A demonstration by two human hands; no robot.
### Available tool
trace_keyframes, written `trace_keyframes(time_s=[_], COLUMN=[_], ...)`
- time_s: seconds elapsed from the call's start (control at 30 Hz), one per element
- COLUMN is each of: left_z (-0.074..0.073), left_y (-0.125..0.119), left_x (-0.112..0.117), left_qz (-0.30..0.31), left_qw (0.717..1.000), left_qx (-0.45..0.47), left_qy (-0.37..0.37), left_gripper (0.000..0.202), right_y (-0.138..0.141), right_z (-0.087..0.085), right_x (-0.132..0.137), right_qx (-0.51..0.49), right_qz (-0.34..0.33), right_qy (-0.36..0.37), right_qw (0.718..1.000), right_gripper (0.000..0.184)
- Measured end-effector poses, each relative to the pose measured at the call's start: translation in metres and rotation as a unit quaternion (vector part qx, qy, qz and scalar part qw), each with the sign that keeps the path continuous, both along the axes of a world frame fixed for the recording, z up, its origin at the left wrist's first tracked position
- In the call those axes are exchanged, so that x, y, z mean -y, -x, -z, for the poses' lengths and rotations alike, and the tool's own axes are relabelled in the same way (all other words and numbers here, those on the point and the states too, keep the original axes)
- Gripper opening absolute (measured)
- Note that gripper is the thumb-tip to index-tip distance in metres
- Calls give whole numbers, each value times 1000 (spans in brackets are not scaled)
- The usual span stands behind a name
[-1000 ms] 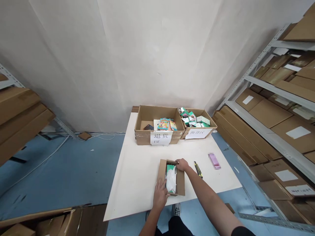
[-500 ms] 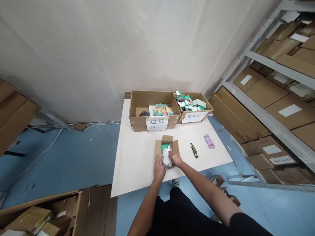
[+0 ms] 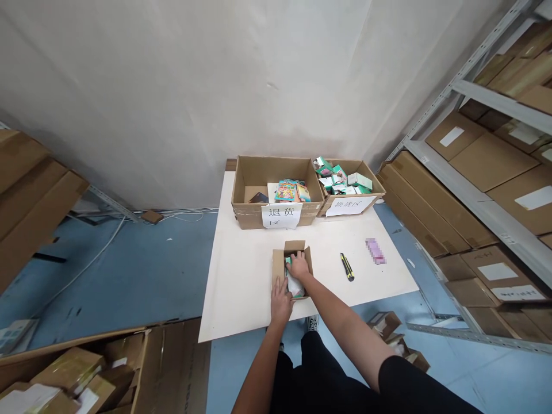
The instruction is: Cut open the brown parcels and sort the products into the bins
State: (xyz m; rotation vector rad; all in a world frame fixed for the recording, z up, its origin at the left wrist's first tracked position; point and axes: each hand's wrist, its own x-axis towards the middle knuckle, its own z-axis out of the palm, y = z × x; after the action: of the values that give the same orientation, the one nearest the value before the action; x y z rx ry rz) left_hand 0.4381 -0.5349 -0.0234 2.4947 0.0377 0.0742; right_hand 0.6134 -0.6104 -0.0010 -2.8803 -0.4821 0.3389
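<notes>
A small open cardboard box stands on the white table, near its front edge. Inside show a green item and white plastic wrap. My left hand rests against the box's near left side, fingers lying on the cardboard. My right hand reaches into the box from above, its fingers curled down onto the contents; what they grip is hidden.
A large labelled carton with colourful packs and a second labelled carton with green-white boxes stand at the table's back. A utility knife and a pink item lie right of the small box. Shelves of cartons line the right; open cartons sit on the floor at left.
My right hand has gone from the box's far right corner, over its near part, to deeper inside it. My left hand stays at the near side. The camera has shifted.
</notes>
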Motion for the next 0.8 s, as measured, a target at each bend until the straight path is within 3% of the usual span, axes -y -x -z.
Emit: trace_keyframes(time_s=[0.23,0.37,0.47,0.57,0.8], left_z=[8,6,2,0,2], left_y=[6,4,2,0,-7], left_x=[1,0,0,2,-2], left_qz=[-44,-38,-13,-8,-3], left_qw=[998,999,1000,1000,1000], left_qx=[29,26,14,5,-19], left_qy=[25,8,6,0,1], left_gripper=[9,7,7,9,9], right_y=[40,50,43,35,52], right_z=[-16,-24,-33,-39,-31], right_x=[20,19,13,9,5], right_qx=[139,101,49,29,42], right_qz=[-28,41,92,73,45], right_qy=[-92,-75,-50,-44,-44], right_qw=[986,991,993,996,997], right_gripper=[33,27,38,53,50])
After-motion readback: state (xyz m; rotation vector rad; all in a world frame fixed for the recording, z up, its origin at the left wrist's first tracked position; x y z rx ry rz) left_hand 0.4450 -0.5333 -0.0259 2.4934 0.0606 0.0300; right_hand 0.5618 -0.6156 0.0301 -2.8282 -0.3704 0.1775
